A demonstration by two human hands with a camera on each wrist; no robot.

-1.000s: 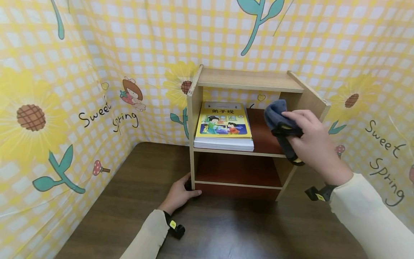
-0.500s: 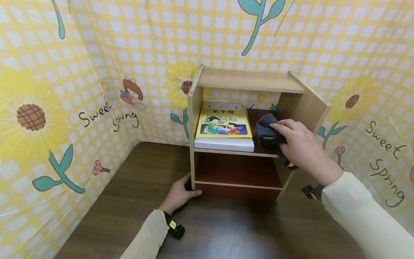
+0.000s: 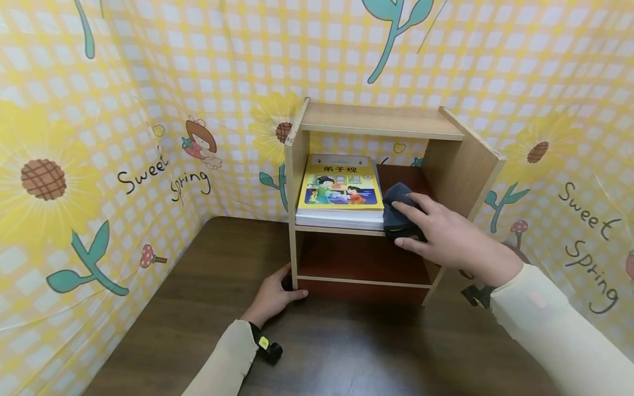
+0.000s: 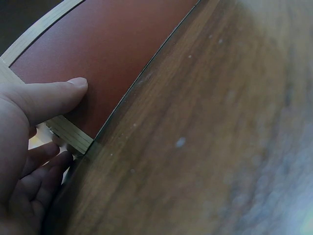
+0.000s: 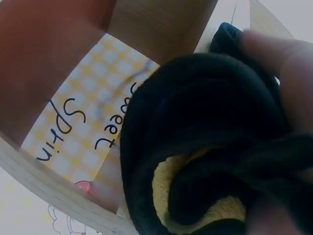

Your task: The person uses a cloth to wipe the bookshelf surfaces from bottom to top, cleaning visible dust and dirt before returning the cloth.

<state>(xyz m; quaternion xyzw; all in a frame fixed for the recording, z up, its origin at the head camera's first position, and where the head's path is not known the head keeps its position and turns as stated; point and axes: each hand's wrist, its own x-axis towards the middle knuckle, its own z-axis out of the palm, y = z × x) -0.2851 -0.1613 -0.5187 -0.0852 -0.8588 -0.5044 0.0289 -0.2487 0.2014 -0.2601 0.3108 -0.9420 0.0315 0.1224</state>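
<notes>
A small wooden bookshelf [image 3: 381, 120] stands on the table, with a stack of books [image 3: 342, 190] on the left of its upper shelf. My left hand [image 3: 274, 297] grips the lower front corner of its left side panel. In the left wrist view the thumb [image 4: 58, 98] lies across the front, and the fingers are behind the panel. My right hand [image 3: 446, 234] holds a folded dark blue-grey cloth [image 3: 396, 206] at the front of the upper shelf, right beside the books. Yellow lining shows in the cloth's folds [image 5: 164, 191] in the right wrist view.
The bookshelf's lower compartment [image 3: 361, 258] has a reddish-brown floor. Brown wood-grain table [image 3: 198, 308] surrounds the shelf. A yellow checked curtain [image 3: 238, 66] with flower prints hangs behind and on both sides.
My right hand has come down and leftward with the cloth, from above the right of the upper shelf to its front edge by the books. My left hand stays at the panel.
</notes>
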